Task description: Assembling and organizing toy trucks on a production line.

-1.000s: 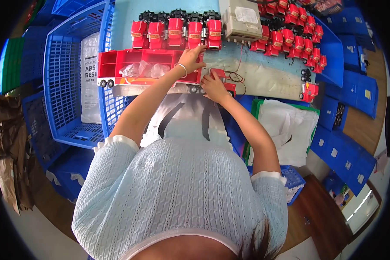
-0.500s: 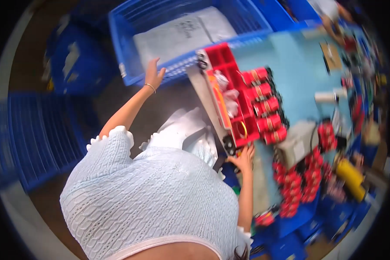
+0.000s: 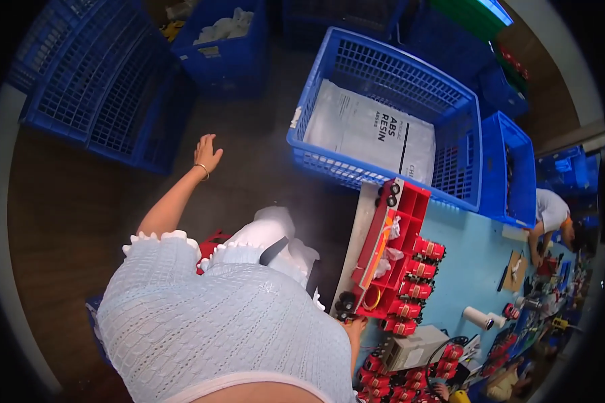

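Observation:
My left hand [image 3: 208, 153], a band at its wrist, is raised over the floor with its fingers apart, holding nothing. At the table's near edge lies a long red toy trailer [image 3: 363, 272] on its side, black wheels at both ends. Against it is a red compartment tray [image 3: 418, 196] with crumpled clear plastic bags [image 3: 384, 263] and a yellow ring [image 3: 372, 298]. My right hand [image 3: 356, 327] is at the trailer's lower end, fingers bent against it and partly hidden by my body. Several red toy truck cabs [image 3: 415, 290] stand in a row right beside the tray.
A large blue crate [image 3: 390, 171] holding a white printed sack stands beyond the trailer. Other blue crates [image 3: 225, 64] are at the back and left. A grey box [image 3: 413, 348] and more red cabs sit on the light-blue table [image 3: 454, 248]. Another person [image 3: 551, 215] bends over at far right.
The view has turned left, so the table, crate and trailer appear farther right and lower. My left hand is now away from the large crate. My right hand stays at the trailer's end.

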A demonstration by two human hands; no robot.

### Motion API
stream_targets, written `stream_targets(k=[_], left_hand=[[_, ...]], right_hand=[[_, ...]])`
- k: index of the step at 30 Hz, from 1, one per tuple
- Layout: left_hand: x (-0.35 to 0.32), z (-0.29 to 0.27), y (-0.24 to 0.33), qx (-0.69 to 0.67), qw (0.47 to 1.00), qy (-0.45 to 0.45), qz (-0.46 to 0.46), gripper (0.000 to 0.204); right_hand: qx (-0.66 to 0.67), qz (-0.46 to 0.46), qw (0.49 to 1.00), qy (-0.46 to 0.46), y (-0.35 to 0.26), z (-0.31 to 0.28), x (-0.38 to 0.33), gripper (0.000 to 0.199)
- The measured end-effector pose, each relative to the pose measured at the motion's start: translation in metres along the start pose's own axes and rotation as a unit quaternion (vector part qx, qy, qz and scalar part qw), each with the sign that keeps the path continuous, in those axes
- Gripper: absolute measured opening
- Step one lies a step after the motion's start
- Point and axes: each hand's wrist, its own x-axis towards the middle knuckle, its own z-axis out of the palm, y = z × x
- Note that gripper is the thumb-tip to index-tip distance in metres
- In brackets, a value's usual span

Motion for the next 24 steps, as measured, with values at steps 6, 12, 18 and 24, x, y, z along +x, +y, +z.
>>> stream_targets(k=[6, 12, 18, 24], left_hand=[[0.192, -0.001, -0.03, 0.092, 0.995, -0.024, 0.025, 0.064], [0.493, 0.072, -0.07, 0.193, 0.976, -0.05, 0.083, 0.069], [0.737, 0.165, -0.15, 0.331, 0.942, -0.043, 0.027, 0.073], [0.809, 0.239, -0.174, 0.286, 0.953, -0.101, -0.001, 0.059]], right_hand=[[0.015, 0.014, 1.0, -0.014, -0.056, 0.002, 0.018, 0.103], [-0.019, 0.022, 0.98, 0.196, -0.156, 0.074, 0.13, 0.081], [0.25, 0.293, 0.885, 0.263, -0.378, 0.065, 0.158, 0.055], [0.377, 0.466, 0.734, 0.318, -0.555, 0.051, 0.231, 0.041]])
